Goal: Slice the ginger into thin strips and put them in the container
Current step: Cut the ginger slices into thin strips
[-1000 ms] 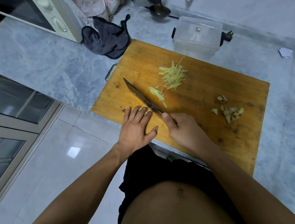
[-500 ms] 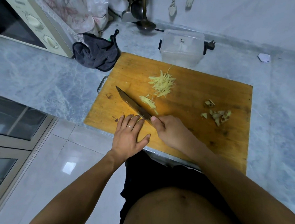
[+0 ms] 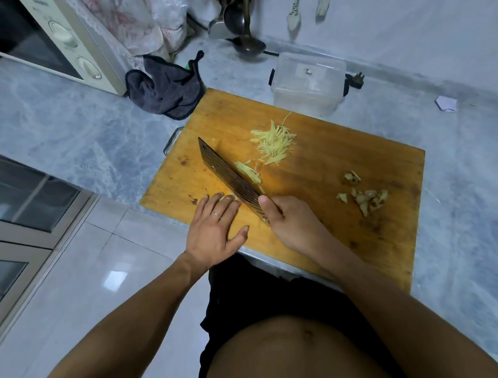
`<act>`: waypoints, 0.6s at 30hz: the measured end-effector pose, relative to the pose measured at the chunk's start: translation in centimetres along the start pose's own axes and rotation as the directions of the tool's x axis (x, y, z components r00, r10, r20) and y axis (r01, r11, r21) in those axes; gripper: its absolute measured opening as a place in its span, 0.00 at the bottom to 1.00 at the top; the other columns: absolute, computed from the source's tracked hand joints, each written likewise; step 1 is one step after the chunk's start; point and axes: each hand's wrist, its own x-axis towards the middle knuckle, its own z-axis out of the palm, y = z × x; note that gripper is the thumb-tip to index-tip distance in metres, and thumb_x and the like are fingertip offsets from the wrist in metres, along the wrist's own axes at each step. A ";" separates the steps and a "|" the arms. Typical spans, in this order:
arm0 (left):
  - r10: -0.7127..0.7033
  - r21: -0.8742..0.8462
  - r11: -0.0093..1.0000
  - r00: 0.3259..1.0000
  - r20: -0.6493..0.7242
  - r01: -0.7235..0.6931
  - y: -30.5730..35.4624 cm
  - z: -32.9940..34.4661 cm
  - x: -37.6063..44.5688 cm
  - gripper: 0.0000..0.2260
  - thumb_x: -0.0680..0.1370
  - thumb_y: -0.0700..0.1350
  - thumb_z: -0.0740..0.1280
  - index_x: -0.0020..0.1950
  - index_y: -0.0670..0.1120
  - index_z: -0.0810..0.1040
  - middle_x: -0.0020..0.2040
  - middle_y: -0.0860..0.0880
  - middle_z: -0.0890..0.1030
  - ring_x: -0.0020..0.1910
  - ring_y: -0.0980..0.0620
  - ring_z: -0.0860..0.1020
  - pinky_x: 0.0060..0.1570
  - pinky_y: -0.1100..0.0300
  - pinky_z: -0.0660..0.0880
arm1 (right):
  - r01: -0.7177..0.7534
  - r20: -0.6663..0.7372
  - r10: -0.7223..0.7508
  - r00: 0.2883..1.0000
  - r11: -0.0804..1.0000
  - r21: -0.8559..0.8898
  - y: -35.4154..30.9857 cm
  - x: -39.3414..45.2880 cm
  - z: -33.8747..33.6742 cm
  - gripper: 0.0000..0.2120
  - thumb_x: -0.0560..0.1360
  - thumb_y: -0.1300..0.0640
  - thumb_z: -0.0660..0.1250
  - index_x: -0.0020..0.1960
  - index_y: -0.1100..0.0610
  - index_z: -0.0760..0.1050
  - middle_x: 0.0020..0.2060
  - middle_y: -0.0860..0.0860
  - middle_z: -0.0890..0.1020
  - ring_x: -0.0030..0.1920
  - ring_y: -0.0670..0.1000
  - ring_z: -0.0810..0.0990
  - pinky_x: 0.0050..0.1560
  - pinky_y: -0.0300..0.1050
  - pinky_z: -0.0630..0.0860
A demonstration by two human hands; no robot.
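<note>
One knife (image 3: 231,178), blade pointing far-left, diagonal

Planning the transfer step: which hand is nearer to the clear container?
Right. The right hand, gripping the knife, sits more directly below the clear container; the left hand lies farther left.

The light is dim and cool, giving the marble table (image 3: 57,120) a bluish cast. A bright patch of glare sits on the glossy floor tiles (image 3: 116,279) (an overhead lamp reflected, it seems). Shadows are soft. Wide-angle distortion bends the edges, and the near arms and torso look slightly soft.
</note>
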 end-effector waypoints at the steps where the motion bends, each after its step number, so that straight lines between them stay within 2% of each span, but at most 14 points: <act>1: 0.002 -0.010 1.000 1.000 -0.004 -0.002 0.0 0.0 0.0 0.26 0.77 0.59 0.62 0.66 0.43 0.78 0.64 0.44 0.78 0.68 0.40 0.71 0.72 0.43 0.60 | -0.003 0.002 0.003 1.000 1.000 0.000 0.0 0.0 0.0 0.22 0.84 0.45 0.52 0.33 0.51 0.64 0.30 0.49 0.69 0.32 0.50 0.68 0.35 0.49 0.61; 10: -0.013 -0.066 0.998 1.000 -0.028 0.011 -0.1 0.2 0.1 0.25 0.76 0.58 0.64 0.66 0.42 0.79 0.64 0.43 0.78 0.69 0.40 0.71 0.72 0.42 0.62 | -0.005 0.012 0.006 1.000 1.000 -0.019 0.1 0.4 0.2 0.23 0.84 0.43 0.51 0.35 0.54 0.64 0.32 0.53 0.70 0.34 0.52 0.69 0.36 0.49 0.62; 18: -0.009 -0.087 0.996 0.999 -0.049 0.004 -0.1 0.2 0.2 0.24 0.76 0.57 0.65 0.64 0.41 0.79 0.63 0.42 0.78 0.68 0.40 0.72 0.71 0.41 0.64 | -0.010 -0.017 0.009 1.000 1.000 -0.021 0.0 0.7 0.1 0.22 0.84 0.44 0.53 0.33 0.51 0.63 0.28 0.48 0.69 0.30 0.48 0.68 0.33 0.46 0.62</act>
